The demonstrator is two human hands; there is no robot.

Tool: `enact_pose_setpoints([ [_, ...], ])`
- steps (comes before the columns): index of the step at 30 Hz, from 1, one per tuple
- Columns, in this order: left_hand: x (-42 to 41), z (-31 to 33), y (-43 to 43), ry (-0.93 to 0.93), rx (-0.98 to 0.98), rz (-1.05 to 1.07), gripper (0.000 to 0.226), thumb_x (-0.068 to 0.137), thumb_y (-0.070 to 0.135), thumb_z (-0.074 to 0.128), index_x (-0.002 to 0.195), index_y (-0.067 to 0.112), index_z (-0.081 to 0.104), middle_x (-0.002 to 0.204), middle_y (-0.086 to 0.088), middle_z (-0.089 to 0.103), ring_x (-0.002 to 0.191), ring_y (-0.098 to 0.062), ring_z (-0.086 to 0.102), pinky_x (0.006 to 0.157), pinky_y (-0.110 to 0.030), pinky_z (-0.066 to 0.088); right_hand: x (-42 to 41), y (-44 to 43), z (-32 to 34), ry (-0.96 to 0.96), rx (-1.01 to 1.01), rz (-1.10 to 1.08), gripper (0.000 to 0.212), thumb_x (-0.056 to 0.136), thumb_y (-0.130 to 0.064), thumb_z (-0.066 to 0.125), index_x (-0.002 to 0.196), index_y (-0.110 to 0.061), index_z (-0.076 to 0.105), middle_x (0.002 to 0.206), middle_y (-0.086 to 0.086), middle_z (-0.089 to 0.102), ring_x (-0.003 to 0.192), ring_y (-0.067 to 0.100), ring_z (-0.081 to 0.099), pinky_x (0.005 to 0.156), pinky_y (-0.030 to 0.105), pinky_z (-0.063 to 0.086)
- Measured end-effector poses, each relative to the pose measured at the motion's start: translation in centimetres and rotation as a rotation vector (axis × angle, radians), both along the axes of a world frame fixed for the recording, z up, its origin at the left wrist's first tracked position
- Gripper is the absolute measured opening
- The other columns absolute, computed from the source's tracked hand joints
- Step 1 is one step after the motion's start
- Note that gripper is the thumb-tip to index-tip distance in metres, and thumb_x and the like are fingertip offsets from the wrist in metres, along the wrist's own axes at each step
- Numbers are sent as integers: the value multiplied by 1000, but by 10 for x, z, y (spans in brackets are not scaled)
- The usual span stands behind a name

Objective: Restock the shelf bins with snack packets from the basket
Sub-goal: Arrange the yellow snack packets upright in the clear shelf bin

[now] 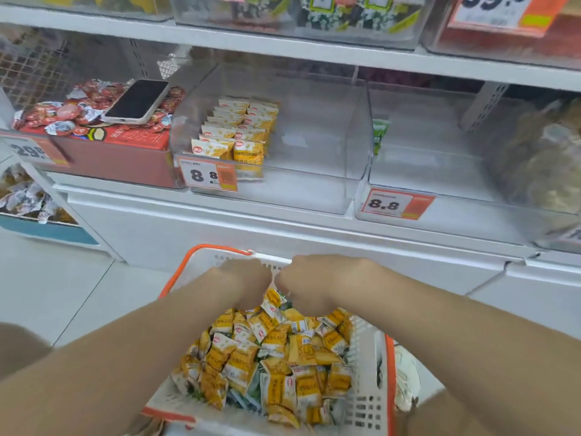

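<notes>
A white basket with an orange rim sits low in front of me, heaped with several yellow snack packets. My left hand and my right hand are side by side at the far end of the pile. Their fingers curl down into the packets and the fingertips are hidden. One yellow packet stands up between the hands. On the shelf above, a clear bin holds two rows of the same yellow packets at its left side. Its right side is bare.
A phone lies on red-wrapped snacks in a red box to the left. Right of the middle bin, another clear bin holds one green packet. Brownish packets fill the far right. Price tags hang on the bin fronts.
</notes>
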State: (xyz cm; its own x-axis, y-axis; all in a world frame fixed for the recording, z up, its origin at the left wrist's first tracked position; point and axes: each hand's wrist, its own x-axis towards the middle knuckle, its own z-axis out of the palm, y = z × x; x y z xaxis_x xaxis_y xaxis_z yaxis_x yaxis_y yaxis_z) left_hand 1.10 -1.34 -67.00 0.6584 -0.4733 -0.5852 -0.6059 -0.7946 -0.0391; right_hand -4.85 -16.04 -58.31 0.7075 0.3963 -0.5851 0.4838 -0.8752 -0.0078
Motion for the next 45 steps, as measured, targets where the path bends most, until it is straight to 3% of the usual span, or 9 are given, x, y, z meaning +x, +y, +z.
enact_pose_setpoints([
  [6, 3, -95, 1, 111, -13, 113, 29, 102, 11, 45, 129, 13, 57, 123, -8, 58, 103, -28, 60, 87, -42, 56, 0, -3, -13, 28, -99, 24, 28, 95, -2, 51, 75, -19, 41, 80, 1, 45, 58, 17, 43, 50, 29, 38],
  [9, 0, -133, 0, 80, -111, 150, 61, 99, 1, 47, 156, 16, 33, 163, -14, 20, 139, -35, 41, 99, -42, 48, 8, -4, -17, 37, -111, 25, 31, 98, -4, 50, 74, -21, 37, 82, 1, 44, 59, 16, 43, 49, 29, 38],
  [12, -6, -148, -2, 91, -55, 74, 87, 92, -10, 54, 162, 28, 20, 169, -10, -5, 134, -41, 44, 88, -41, 52, 14, -5, -17, 38, -87, 31, 32, 100, -7, 48, 76, -23, 36, 85, 1, 42, 62, 15, 46, 50, 30, 36],
  [17, -14, -168, -4, -71, -33, 13, 78, 82, -8, 73, 146, 23, 41, 155, -12, 21, 128, -39, 41, 99, -44, 52, 20, -6, -15, 52, -100, 14, 10, 100, -9, 49, 104, -18, 47, 88, 1, 42, 64, 15, 46, 50, 29, 34],
  [23, 0, -190, -1, -155, -386, 178, 38, 93, 17, 68, 79, 35, 37, 102, 7, 51, 100, -25, 50, 91, -39, 45, 26, -6, -7, 18, -63, 4, 7, 102, -15, 49, 102, -15, 56, 90, 2, 51, 61, 14, 46, 48, 28, 31],
  [27, 13, -152, 1, 82, -777, 444, 23, 92, 33, 72, 108, 31, 56, 104, 9, 60, 98, -17, 60, 84, -39, 52, 33, -13, 1, 20, 3, -71, 30, 102, -19, 52, 131, -18, 60, 120, 9, 58, 89, 23, 62, 66, 33, 50],
  [36, -1, 1, -13, 296, -1150, 491, 31, 72, 7, 77, 93, 30, 75, 98, 7, 73, 92, -16, 67, 73, -31, 54, 23, -31, 44, -114, 9, -179, 28, 105, -19, 47, 77, -16, 43, 81, 4, 49, 77, 22, 55, 60, 32, 42],
  [40, -7, 59, -10, 341, -1301, 549, 23, 72, 11, 65, 90, 19, 75, 108, -3, 76, 106, -26, 68, 81, -25, 49, 27, -38, 53, -166, 328, -372, 42, 103, -45, 51, 121, -8, 58, 114, 12, 65, 111, 33, 62, 87, 43, 55],
  [45, 2, 116, 6, 253, -1431, 565, 32, 91, 8, 75, 118, 25, 69, 129, 3, 68, 97, -17, 73, 91, -32, 55, 31, -42, 62, 138, 997, -848, 45, 89, -27, 81, 126, -9, 61, 100, 12, 73, 76, 19, 70, 75, 35, 64],
])
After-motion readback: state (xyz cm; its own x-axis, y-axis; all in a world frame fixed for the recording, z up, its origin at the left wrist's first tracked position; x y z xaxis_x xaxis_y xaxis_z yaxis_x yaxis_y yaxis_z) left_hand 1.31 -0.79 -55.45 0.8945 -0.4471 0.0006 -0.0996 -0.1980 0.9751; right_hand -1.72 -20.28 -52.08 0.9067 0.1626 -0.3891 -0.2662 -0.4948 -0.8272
